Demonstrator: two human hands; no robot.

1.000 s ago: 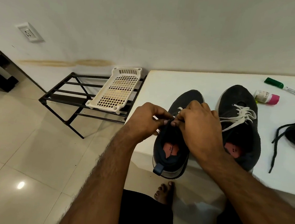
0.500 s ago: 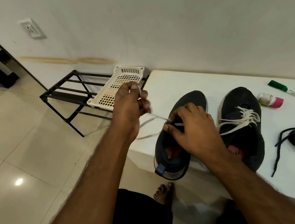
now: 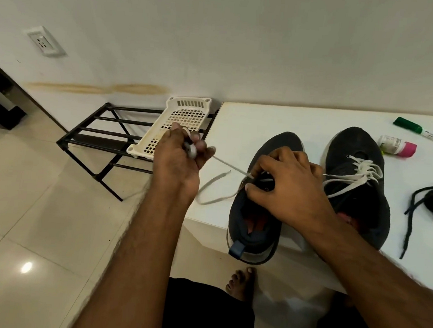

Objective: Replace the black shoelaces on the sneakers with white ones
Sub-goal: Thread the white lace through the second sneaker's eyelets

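At far left, against the wall, a black metal rack carries a white perforated tray. Just right of it, raised off the table's left edge, left hand has fingers curled tight around a white shoelace; the lace runs taut from the fingertips across to the left sneaker, while 1 slack loop of it lies on the white table below the hand. Right hand rests on that sneaker's upper, fingers bent and pinching the eyelet area where the lace enters; exact contact hidden. Second sneaker sits just beside, already laced white. Farther right: small pink-capped bottle, green-capped marker, and black shoelaces piled apart from both shoes.
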